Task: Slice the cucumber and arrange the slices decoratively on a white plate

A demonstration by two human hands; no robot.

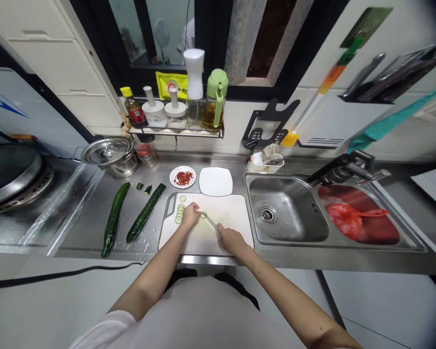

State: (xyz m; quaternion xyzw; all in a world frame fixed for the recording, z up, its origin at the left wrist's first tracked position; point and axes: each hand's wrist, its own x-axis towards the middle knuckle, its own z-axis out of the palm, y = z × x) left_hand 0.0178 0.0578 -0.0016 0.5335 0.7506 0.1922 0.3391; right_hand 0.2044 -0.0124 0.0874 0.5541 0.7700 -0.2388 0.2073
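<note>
A white cutting board (228,213) lies on the steel counter in front of me. My left hand (191,214) is curled on a short piece of cucumber (203,214) at the board's upper middle. My right hand (230,238) grips a knife handle, and the knife's blade (211,221) points up-left to the cucumber piece. Several thin cucumber slices (179,213) lie on the board just left of my left hand. Two whole cucumbers, one long (113,218) and one trimmed (145,212), lie on the counter to the left.
A small dish of red chilies (182,177) and an empty white plate (215,181) sit behind the board. A lidded steel pot (111,156) stands at the back left, a condiment rack (174,127) above. The sink (287,213) is right, with a red bag (347,220).
</note>
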